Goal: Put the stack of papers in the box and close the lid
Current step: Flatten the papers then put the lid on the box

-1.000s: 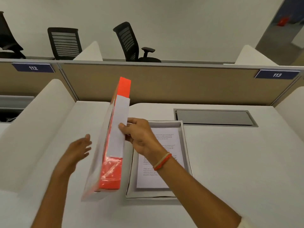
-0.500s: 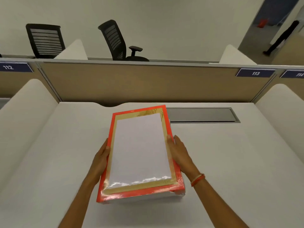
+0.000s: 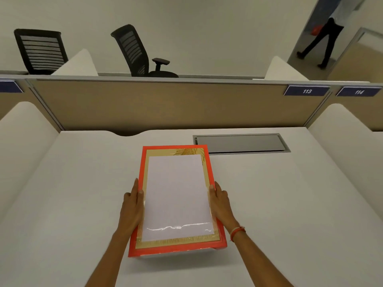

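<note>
Squarely in the middle of the white desk (image 3: 290, 204), the orange lid (image 3: 176, 199) is lying flat over the box, its gold border framing a white panel, so the papers inside are hidden from view. A sliver of the grey box (image 3: 215, 248) is showing under the lid's near right corner, where the lid's edge looks to be sitting slightly proud; whether it is fully seated there I cannot tell.

The left hand (image 3: 131, 206) is pressing against the lid's left edge, fingers held together and stretched along the rim, with the thumb resting on top of the border. The right hand (image 3: 220, 204) is mirroring it on the lid's right edge, fingers together, thumb lying over the top; an orange and white band (image 3: 237, 232) is circling that wrist.

Left of the lid, bare desk is running out to a rounded white side divider (image 3: 22, 146). Right of the lid, a wider stretch of bare desk is reaching towards another white divider (image 3: 348, 141). Beyond the lid's far right corner, a grey cable hatch (image 3: 240, 143) is sitting flush in the desk, with that corner just overlapping the hatch's frame. Behind the lid, the desk is ending at a tan partition (image 3: 165, 104) bearing blue plates numbered 113 and 114. Past the partition, two black office chairs (image 3: 136, 52) are standing, and a person (image 3: 323, 40) in dark clothes is walking in a doorway.
</note>
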Motion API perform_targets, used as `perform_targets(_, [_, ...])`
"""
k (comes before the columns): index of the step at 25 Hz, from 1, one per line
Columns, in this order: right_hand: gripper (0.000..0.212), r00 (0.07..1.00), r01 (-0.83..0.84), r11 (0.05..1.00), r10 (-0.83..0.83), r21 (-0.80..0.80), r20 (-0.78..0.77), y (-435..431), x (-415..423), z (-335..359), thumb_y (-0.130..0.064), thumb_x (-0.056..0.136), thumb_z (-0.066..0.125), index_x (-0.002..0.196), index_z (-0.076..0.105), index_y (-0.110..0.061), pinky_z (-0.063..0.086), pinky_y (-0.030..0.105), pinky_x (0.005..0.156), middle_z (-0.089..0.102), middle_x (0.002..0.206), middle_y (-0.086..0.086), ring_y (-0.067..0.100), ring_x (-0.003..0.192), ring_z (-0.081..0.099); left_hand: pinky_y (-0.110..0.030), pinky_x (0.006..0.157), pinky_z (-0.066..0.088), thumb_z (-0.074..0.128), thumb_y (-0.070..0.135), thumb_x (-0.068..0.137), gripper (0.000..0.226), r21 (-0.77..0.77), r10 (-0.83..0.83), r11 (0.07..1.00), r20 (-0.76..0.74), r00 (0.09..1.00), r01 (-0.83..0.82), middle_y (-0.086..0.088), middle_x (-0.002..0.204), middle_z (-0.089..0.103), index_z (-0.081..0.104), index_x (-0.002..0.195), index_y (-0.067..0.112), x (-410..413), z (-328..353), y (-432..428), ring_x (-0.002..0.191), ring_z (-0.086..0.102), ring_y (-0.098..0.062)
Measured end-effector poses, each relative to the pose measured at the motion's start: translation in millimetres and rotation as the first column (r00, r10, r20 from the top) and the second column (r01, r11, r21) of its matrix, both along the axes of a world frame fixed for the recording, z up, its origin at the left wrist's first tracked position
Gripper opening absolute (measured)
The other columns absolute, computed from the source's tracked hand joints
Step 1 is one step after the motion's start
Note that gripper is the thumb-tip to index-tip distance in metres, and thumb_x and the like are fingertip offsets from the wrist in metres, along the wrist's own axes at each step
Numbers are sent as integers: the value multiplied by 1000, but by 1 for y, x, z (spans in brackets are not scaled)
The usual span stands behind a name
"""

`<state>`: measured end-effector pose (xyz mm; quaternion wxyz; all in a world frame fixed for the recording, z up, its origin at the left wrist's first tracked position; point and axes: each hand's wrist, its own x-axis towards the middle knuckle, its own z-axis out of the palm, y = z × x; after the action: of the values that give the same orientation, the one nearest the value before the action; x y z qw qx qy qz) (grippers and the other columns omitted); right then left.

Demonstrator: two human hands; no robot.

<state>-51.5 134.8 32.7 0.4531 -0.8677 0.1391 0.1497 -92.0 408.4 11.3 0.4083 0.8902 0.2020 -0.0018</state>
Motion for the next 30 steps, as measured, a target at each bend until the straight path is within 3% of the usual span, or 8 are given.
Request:
perform_targets(5, [60, 999, 6, 1000, -6, 6, 33, 0, 7, -13, -60, 95, 20, 146, 29, -30, 47, 42, 97, 50, 119, 10, 23, 108, 52, -44, 90, 50, 21, 61, 93, 68, 23, 4, 1000, 25, 1000, -5, -12, 122, 53, 13, 155, 34, 3, -7, 3, 101, 54, -21])
perform_targets(10, [57, 999, -15, 1000, 15, -12, 40, 2, 12, -21, -55, 97, 21, 147, 29, -27, 46, 39, 96, 49, 123, 11, 20, 106, 50, -38, 87, 48, 25, 48, 98, 61, 46, 5, 999, 15, 1000, -6, -15, 121, 54, 13, 155, 31, 7, -12, 3, 98, 52, -17])
perform_targets(15, [62, 998, -35, 999, 37, -37, 51, 0, 13, -25, -58, 95, 18, 146, 31, -25, 46, 40, 98, 49, 121, 12, 22, 105, 50, -37, 86, 49, 26, 49, 99, 60, 50, -14, 999, -4, 1000, 15, -16, 121, 54, 12, 154, 31, 8, -20, 7, 97, 54, -18])
perform_targets(17, [66, 996, -68, 991, 73, -113, 40, 0, 11, -24, -59, 93, 17, 148, 26, -23, 45, 45, 102, 46, 128, 14, 26, 114, 49, -42, 89, 55, 24, 53, 96, 64, 137, -13, 990, -39, 999, 19, -18, 129, 51, 12, 154, 29, 7, -15, 5, 103, 59, -25])
perform_targets(19, [68, 986, -80, 924, 129, -374, 109, 3, 10, -23, -57, 95, 19, 152, 16, -20, 36, 45, 111, 33, 149, 16, 32, 134, 38, -50, 100, 49, 24, 59, 95, 69, 384, 0, 923, 47, 999, -18, -17, 146, 43, 20, 154, 24, 9, -8, -2, 124, 54, -34])
perform_targets(21, [73, 932, -83, 850, 251, -520, 261, 11, 10, -20, -61, 93, 17, 153, 7, -20, 16, 41, 119, 10, 162, 6, 30, 149, 13, -49, 114, 31, 28, 60, 94, 72, 541, -98, 841, 151, 984, 0, -11, 160, 27, 21, 154, 21, 16, -1, -12, 144, 33, -33])
perform_targets(24, [81, 843, -194, 792, 437, -579, 315, 24, 13, -24, -68, 90, 12, 153, -2, -19, -1, 32, 121, -7, 162, -2, 18, 150, -7, -43, 124, 11, 26, 61, 94, 76, 604, -258, 790, 170, 951, 107, -4, 165, 10, 16, 156, 18, 28, -4, -28, 152, 9, -24])
perform_targets(30, [88, 827, -265, 754, 499, -602, 261, 30, 21, -41, -73, 84, 3, 152, -4, -17, -4, 29, 120, -2, 162, 0, 17, 150, -3, -44, 123, 17, 13, 65, 93, 82, 572, -301, 791, 52, 952, 219, -4, 164, 10, 15, 155, 11, 36, -31, -33, 152, 10, -23])
